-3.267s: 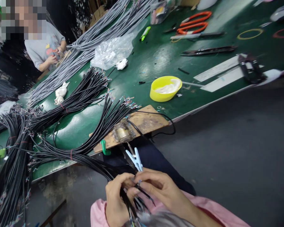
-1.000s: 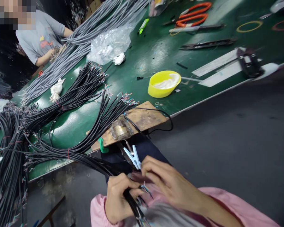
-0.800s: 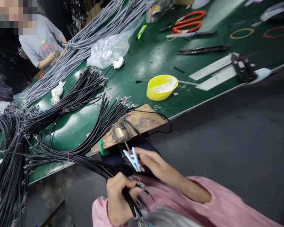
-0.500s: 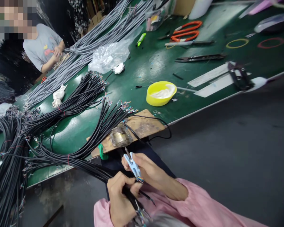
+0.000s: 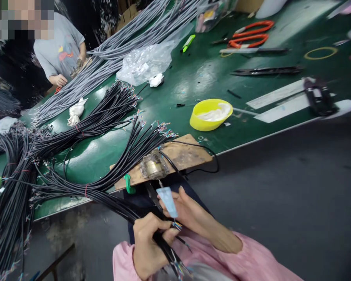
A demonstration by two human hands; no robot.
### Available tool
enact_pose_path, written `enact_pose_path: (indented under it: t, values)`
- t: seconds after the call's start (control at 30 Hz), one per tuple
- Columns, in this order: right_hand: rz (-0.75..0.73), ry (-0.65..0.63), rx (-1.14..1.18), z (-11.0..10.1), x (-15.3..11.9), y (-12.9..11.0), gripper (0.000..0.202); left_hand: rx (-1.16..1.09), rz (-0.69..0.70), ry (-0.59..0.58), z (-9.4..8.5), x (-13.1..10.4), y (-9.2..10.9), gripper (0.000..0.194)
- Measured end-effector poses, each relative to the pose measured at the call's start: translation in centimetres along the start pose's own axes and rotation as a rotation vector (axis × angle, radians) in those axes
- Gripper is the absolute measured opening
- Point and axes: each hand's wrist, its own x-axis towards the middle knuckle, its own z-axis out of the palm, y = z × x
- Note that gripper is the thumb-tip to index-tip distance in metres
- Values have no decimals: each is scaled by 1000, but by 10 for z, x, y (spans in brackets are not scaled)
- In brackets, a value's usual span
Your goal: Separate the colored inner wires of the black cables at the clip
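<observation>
My left hand (image 5: 148, 246) grips a bundle of black cables (image 5: 117, 207) low in the view, with coloured wire ends fanned out past my thumb. My right hand (image 5: 187, 212) holds a light blue clothespin-style clip (image 5: 167, 201) right at those wire ends. Just beyond the clip a wooden board (image 5: 178, 156) with a metal solder pot (image 5: 152, 166) juts over the edge of the green table (image 5: 169, 101). Both sleeves are pink.
Black cable bundles (image 5: 90, 125) and grey cables (image 5: 128, 39) cover the table's left. A yellow bowl (image 5: 210, 114), plastic bag (image 5: 146, 62), orange-handled cutters (image 5: 250, 33) and white strips (image 5: 280, 101) lie to the right. Another person in a grey shirt (image 5: 60, 50) works at far left.
My right hand left the wire ends, reached up to the blue clip and took hold of it, and now brings it down at the wires. My left hand kept its grip.
</observation>
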Motion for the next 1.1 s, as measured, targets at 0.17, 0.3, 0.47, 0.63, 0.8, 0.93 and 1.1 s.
enact_pose_path:
  t: [0.17,0.3,0.47,0.63,0.8,0.93,1.1]
  values:
    - [-74,-1,-14,-11,-7,6,37,-181,94,-74,-6,4,-13,23]
    - [-75,-144,-223,-16,-17,11,41,-409,108,-278,-16,9,-25,42]
    - [34,-301,-732,-6,-25,17,59,-525,-8,-304,-23,6,-18,52]
    - [-80,-216,-1021,8,-25,30,63,-175,-39,29,-21,-5,0,35]
    - [-328,6,-1056,9,-34,26,51,25,-42,78,-19,-13,4,27]
    - [-468,28,-945,14,-39,15,42,-31,-93,20,-17,-15,0,14]
    - [-637,98,-926,23,-41,12,32,-38,-122,38,-12,-12,1,11]
